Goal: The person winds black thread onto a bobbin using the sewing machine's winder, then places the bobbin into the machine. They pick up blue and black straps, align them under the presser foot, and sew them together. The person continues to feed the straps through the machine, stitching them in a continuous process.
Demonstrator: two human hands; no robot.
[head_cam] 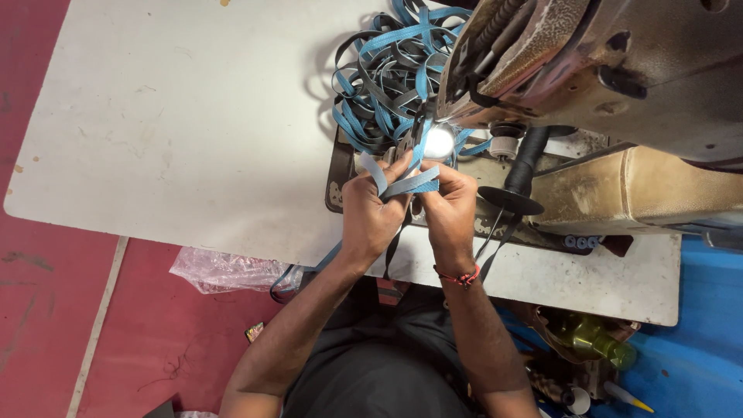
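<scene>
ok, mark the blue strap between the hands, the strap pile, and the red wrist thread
blue strap (414,183), head view, folded band between the thumbs
strap pile (383,77), head view, middle of tangle
red wrist thread (459,276), head view, on right wrist

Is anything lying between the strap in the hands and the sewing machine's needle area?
Nothing visible does. Both hands, left and right, hold the blue strap just short of the lit needle area; the strap pile sits behind it.

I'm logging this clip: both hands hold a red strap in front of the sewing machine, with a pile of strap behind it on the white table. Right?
Not quite: the strap held by the left hand and right hand is blue, not red, as the head view shows. The rest stands.
</scene>
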